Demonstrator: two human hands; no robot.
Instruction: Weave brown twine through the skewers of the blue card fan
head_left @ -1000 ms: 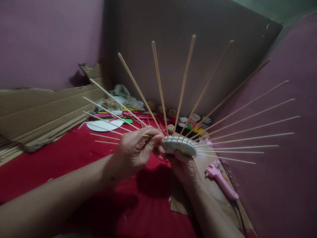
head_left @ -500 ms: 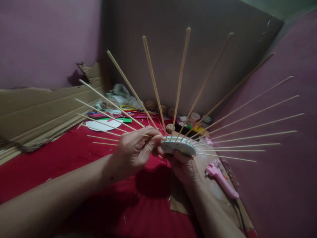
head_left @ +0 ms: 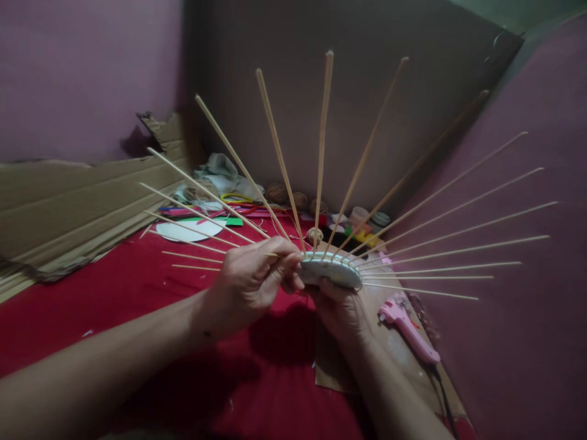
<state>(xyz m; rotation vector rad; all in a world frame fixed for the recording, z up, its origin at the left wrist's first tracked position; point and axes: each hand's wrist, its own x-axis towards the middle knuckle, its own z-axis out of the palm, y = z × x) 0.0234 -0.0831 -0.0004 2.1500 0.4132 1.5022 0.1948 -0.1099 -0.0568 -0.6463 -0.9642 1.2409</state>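
Note:
A pale round disc (head_left: 331, 273) is held up in the middle of the head view, tilted so that its edge shows. Thin wooden sticks (head_left: 324, 134) fan out all around its rim. My right hand (head_left: 342, 308) grips the disc from below, thumb on the near face. At the disc's left edge my left hand (head_left: 259, 272) is closed in a pinch. A short piece of one stick shows between its fingers; what else they hold is hidden.
A pink glue gun (head_left: 410, 330) lies on a brown board (head_left: 337, 366) at right. Behind are a white oval sheet (head_left: 190, 230), balls of twine (head_left: 276, 194), scissors (head_left: 236, 198) and small tubs (head_left: 360, 217). Cardboard (head_left: 92, 208) leans at left on the red cloth (head_left: 174, 373).
The disc and its sticks have turned slightly, the upper stick tips shifting left. Both hands keep their grip in nearly the same place.

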